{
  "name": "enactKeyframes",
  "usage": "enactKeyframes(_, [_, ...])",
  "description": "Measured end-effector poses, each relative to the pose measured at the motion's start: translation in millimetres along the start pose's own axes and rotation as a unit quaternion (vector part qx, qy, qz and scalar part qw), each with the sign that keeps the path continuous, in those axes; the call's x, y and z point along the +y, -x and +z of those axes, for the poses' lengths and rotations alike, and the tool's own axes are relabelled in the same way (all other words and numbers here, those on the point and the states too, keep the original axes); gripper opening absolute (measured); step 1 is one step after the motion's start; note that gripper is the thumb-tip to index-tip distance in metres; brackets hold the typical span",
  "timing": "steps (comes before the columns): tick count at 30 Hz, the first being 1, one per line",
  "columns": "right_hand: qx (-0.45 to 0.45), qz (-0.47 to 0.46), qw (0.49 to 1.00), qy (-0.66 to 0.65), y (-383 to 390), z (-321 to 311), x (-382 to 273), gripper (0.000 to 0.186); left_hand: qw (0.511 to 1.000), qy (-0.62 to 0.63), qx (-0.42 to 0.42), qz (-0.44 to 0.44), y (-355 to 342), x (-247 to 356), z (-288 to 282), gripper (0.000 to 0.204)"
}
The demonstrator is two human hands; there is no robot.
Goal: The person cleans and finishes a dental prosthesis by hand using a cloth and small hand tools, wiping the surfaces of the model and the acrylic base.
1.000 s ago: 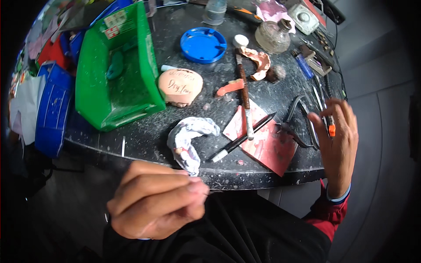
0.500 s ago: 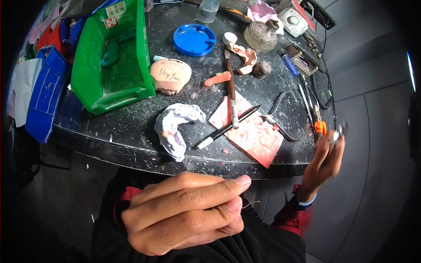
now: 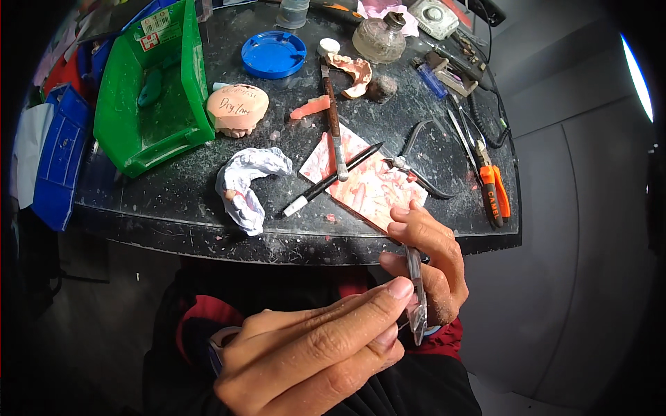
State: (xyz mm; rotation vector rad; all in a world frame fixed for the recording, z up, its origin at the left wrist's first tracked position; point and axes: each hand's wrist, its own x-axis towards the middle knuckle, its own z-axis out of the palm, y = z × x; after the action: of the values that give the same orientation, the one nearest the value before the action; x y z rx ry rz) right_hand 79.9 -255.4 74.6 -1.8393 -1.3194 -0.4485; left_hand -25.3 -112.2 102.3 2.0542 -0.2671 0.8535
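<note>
In front of the bench edge, my left hand (image 3: 319,347) is closed in a pinch. A thin bent wire sticks out by its fingertips; most of it is hidden. Close beside them, my right hand (image 3: 437,267) holds small grey metal pliers (image 3: 416,305), the jaws pointing down next to the left fingertips. Its fingers curl around the tool, so the handles are mostly hidden. Beyond the hands lies a white slab smeared with pink (image 3: 368,197). On it rest a black marker (image 3: 326,184) and a brown-handled knife (image 3: 333,121).
At left are a white horseshoe-shaped cast (image 3: 239,184), a pink plaster model (image 3: 238,111), a green bin (image 3: 111,135) and a blue lid (image 3: 274,55). Orange-handled pliers (image 3: 494,194) and black-handled pliers (image 3: 433,187) lie at right. A glass burner (image 3: 378,41) stands farther back.
My right hand has come left from beside the orange-handled pliers to my left hand, carrying the small grey pliers. My left hand stays pinched. The view has shifted slightly.
</note>
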Motion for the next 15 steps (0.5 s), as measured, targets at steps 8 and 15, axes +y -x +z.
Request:
enactKeyframes(8, [0.025, -0.044, 0.996, -0.079, 8, 3, 9, 0.026, 0.996, 0.029, -0.034, 0.072, 1, -9, -13, 0.015])
enactKeyframes(15, [0.018, -0.070, 0.985, -0.157, 11, 9, 20, 0.027, 0.985, 0.073, 0.153, 0.031, 8, 7, 31, 0.009])
